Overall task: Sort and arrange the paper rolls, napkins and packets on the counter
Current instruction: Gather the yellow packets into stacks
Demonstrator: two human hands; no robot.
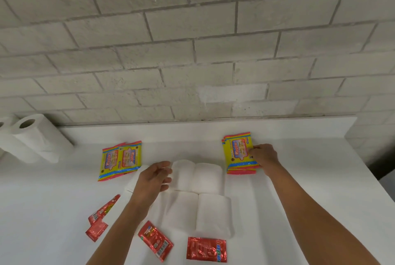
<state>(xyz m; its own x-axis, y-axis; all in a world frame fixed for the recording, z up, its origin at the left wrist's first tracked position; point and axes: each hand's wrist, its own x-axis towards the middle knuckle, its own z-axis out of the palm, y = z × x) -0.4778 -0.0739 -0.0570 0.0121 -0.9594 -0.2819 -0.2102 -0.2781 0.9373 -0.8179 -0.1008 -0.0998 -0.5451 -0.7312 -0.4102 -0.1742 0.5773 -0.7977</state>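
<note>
Several white napkin packs (197, 177) lie in two rows at the counter's middle. My left hand (152, 179) hovers just left of them with fingers relaxed, holding nothing. My right hand (264, 156) pinches the right edge of a stack of yellow wipe packets (238, 152) lying on the counter at the right. Two more yellow wipe packets (119, 160) lie overlapped at the left. Red sachets lie along the front: a pair at the left (100, 217), one by my left forearm (155, 240), one in front of the napkins (206, 249). Two paper rolls (35, 136) lie at the far left by the wall.
The white counter (299, 179) ends at a grey brick wall (192, 51) behind, with a low white upstand. Its right edge drops off near a dark gap (382, 162). Bare counter shows at the right front and the left front.
</note>
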